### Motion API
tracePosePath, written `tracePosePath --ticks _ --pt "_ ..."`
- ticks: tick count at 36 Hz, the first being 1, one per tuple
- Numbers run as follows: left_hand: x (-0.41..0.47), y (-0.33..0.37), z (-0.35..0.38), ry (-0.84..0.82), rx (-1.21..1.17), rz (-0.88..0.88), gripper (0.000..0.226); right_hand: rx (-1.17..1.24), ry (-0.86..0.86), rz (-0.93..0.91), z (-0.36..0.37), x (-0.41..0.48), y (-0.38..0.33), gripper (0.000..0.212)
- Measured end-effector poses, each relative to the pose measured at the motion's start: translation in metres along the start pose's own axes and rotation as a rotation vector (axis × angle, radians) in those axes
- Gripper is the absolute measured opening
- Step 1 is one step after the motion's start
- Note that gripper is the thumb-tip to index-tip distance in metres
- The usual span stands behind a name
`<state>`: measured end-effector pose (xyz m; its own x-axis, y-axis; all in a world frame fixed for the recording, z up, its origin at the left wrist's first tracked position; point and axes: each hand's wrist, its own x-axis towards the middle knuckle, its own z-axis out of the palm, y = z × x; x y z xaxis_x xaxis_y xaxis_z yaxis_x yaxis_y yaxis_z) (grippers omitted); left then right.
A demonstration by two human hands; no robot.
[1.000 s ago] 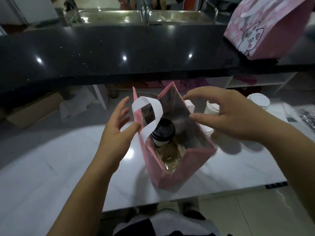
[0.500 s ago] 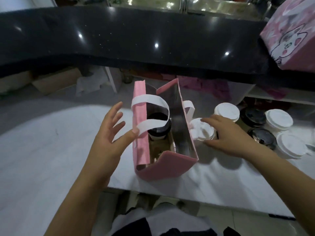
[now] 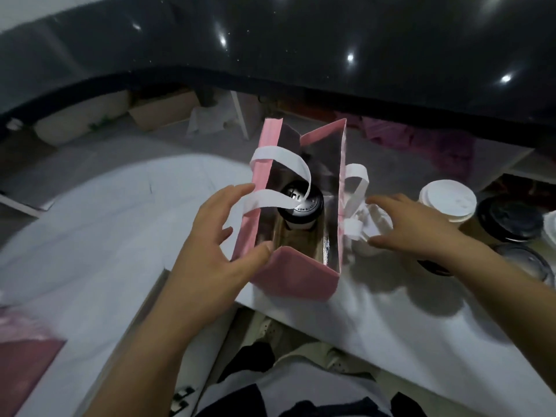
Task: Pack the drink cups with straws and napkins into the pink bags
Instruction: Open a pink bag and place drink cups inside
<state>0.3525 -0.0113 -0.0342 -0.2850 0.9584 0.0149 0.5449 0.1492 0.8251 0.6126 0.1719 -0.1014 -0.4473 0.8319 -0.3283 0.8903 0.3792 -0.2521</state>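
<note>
A pink bag [image 3: 301, 275] stands open on the white table [image 3: 90, 236], its silver lining showing and white handles drooping. One black-lidded cup [image 3: 302, 206] sits inside at the far end. My left hand [image 3: 216, 242] has spread, straight fingers; its thumb presses the bag's near-left rim and its fingertips touch the left handle. Just right of the bag, my right hand [image 3: 412, 227] reaches over a white-lidded cup [image 3: 376, 218], with fingers and thumb on either side of its lid. The cup is blurred and partly hidden.
More cups stand to the right: a white-lidded one [image 3: 448, 203], a black-lidded one [image 3: 508, 218] and a clear-lidded one [image 3: 523, 263]. A black counter [image 3: 331, 55] overhangs the back. A flat pink bag [image 3: 24, 365] lies at the lower left.
My left thumb slid from the handle to the bag's near-left rim. My right hand came down from above the bag onto the white-lidded cup beside it and closed round its lid.
</note>
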Motion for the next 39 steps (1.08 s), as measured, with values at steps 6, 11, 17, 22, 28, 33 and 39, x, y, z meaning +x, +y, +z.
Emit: tracePosePath --ticks 6,11,17,22,28,33,39 --pt "0.006 0.013 -0.007 -0.056 0.207 0.035 0.051 0.117 0.072 0.025 -0.003 -0.008 0.000 0.076" --pt "0.016 0.012 -0.010 -0.087 0.340 0.097 0.037 0.156 0.171 0.060 -0.037 -0.036 -0.008 0.077" --pt "0.022 0.003 0.001 -0.138 0.353 0.099 0.047 0.195 0.473 -0.013 -0.086 -0.074 -0.037 0.077" --pt "0.024 -0.002 0.000 -0.188 0.317 0.064 0.070 0.203 0.687 -0.196 -0.117 -0.095 -0.089 0.073" --pt "0.024 -0.012 -0.008 -0.329 0.365 0.060 0.104 0.305 0.446 -0.375 -0.129 -0.094 -0.142 0.070" --pt "0.022 -0.021 -0.011 -0.344 0.327 0.082 0.114 0.133 0.145 -0.363 -0.113 -0.072 -0.163 0.073" --pt "0.021 -0.028 -0.015 -0.340 0.347 0.017 0.116 -0.032 -0.060 -0.352 -0.081 -0.050 -0.163 0.077"
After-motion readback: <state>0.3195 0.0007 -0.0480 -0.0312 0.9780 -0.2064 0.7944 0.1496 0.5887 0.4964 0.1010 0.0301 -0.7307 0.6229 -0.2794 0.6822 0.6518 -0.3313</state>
